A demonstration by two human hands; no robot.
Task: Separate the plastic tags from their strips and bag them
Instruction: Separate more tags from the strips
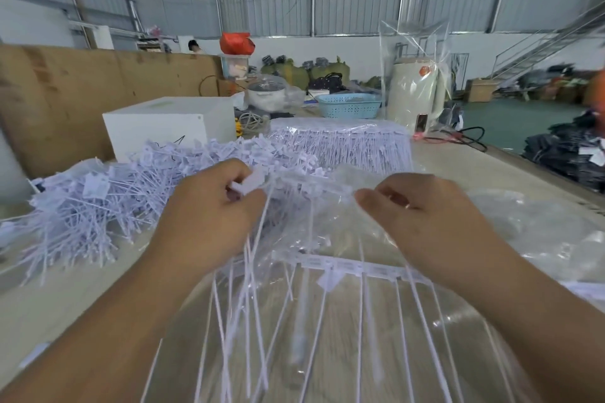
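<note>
Left hand (pixel 209 206) curled, pinching a white tag (pixel 248 185) at the left end of a strip (pixel 314 185). Right hand (pixel 422 209) curled, pinching the strip's right end; the strip hung between the hands above a clear bag (pixel 474 330) spread on the table (pixel 75 298). Several tag stems trailed down from the left hand. A second strip (pixel 366 268) lay on the bag below. Loose tag pile (pixel 108 206) at left; bagged bundle of strips (pixel 343 144) behind; white box (pixel 163 127) further back.
</note>
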